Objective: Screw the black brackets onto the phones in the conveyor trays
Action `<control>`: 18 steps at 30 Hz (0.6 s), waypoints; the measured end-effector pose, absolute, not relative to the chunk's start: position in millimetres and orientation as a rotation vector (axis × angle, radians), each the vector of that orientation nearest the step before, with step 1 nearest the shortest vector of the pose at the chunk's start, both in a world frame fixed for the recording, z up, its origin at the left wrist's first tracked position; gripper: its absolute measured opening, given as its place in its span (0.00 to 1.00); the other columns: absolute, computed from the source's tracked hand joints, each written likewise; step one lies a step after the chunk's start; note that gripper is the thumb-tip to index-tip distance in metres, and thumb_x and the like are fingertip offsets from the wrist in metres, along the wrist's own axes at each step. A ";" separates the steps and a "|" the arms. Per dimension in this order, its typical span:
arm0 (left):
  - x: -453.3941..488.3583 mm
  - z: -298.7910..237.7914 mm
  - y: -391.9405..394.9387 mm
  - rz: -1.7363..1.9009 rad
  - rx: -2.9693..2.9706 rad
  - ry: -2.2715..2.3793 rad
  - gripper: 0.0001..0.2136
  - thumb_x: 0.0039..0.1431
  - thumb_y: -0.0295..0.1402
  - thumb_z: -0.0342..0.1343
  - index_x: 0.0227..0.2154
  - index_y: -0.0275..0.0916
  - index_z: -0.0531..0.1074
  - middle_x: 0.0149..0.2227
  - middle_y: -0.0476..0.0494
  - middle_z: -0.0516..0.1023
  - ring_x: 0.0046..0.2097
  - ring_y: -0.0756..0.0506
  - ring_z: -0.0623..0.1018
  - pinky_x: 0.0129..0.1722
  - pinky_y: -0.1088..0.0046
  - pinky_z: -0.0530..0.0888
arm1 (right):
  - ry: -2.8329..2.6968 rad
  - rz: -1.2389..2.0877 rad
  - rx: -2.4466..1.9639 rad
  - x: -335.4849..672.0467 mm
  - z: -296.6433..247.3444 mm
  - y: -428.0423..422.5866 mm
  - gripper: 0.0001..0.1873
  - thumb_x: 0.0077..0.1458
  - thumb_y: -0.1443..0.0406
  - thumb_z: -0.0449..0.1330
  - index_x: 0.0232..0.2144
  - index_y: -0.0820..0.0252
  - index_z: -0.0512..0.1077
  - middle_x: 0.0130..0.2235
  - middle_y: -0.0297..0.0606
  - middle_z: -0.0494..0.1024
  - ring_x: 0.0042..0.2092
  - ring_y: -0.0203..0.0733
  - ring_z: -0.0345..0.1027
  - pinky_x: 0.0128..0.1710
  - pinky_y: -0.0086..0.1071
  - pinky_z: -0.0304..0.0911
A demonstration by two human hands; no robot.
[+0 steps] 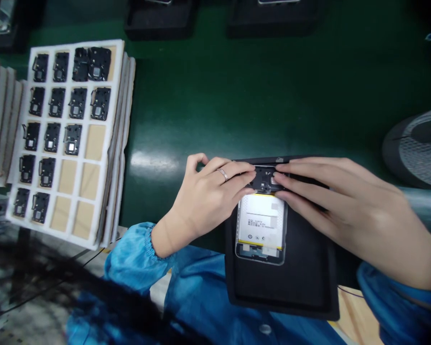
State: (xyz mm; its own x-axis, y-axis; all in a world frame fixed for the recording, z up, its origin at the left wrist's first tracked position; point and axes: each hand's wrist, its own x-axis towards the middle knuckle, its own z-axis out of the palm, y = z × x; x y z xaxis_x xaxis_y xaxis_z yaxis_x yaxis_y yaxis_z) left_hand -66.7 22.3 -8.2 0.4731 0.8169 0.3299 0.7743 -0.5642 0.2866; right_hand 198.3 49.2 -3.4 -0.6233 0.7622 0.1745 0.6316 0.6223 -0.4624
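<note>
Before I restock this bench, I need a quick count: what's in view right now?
table: 1, green, under everything
foam tray: 1, white, left on table
modules: 15, black, in tray pockets
stacked trays: several, white, far left
black trays: 3, black, far edge, partly cut off
mat: 1, black, centre
phone body: 1, silver, on mat
battery: 1, white and yellow, in phone body
black part: 1, black, between hands
mesh dome: 1, black and grey, right
ring: 1, silver, left hand
left hand: 1, on black part
right hand: 1, on black part
sleeves: 2, blue
</note>
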 end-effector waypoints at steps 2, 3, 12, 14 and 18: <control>-64.5 -6.3 20.6 0.621 2.572 1.429 0.12 0.86 0.34 0.53 0.56 0.41 0.83 0.60 0.49 0.89 0.54 0.44 0.85 0.58 0.54 0.66 | -2.502 0.473 -1.131 196.6 -3.3 47.4 0.20 0.67 0.58 0.52 0.58 0.55 0.67 0.58 0.35 0.73 0.64 0.43 0.66 0.66 0.46 0.66; -63.4 -5.3 19.9 0.602 2.549 1.431 0.13 0.87 0.34 0.53 0.56 0.41 0.83 0.61 0.48 0.89 0.55 0.44 0.84 0.59 0.54 0.66 | -2.497 0.451 -1.130 195.6 -3.3 46.7 0.20 0.66 0.59 0.53 0.58 0.54 0.67 0.58 0.35 0.73 0.63 0.43 0.66 0.66 0.45 0.66; -61.2 -1.4 17.0 0.463 2.636 1.440 0.19 0.88 0.40 0.47 0.58 0.36 0.81 0.63 0.38 0.85 0.57 0.38 0.82 0.57 0.51 0.68 | -2.564 0.156 -1.328 188.1 7.3 42.5 0.21 0.65 0.55 0.50 0.47 0.58 0.77 0.63 0.47 0.64 0.60 0.61 0.60 0.56 0.56 0.61; -60.6 -0.6 13.8 0.457 2.639 1.451 0.20 0.88 0.41 0.47 0.60 0.35 0.80 0.64 0.36 0.84 0.58 0.37 0.81 0.57 0.50 0.69 | -2.551 0.151 -1.350 187.0 9.7 40.2 0.22 0.65 0.54 0.50 0.47 0.58 0.78 0.65 0.47 0.63 0.63 0.64 0.58 0.58 0.59 0.58; -51.3 -0.6 2.3 0.496 2.648 1.512 0.21 0.87 0.42 0.49 0.62 0.30 0.79 0.67 0.31 0.83 0.61 0.35 0.81 0.60 0.49 0.71 | -2.496 0.166 -1.424 185.3 8.8 34.5 0.22 0.66 0.52 0.49 0.48 0.54 0.78 0.66 0.47 0.60 0.65 0.69 0.56 0.58 0.65 0.56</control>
State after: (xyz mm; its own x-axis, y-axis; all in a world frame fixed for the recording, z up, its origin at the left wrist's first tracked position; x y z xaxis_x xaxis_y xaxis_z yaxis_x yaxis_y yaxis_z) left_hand -51.3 2.3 -0.6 0.4698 0.8467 0.2496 0.8299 -0.5200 0.2022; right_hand 185.3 34.5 8.8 -0.4843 0.8583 0.1696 0.8282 0.5123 -0.2274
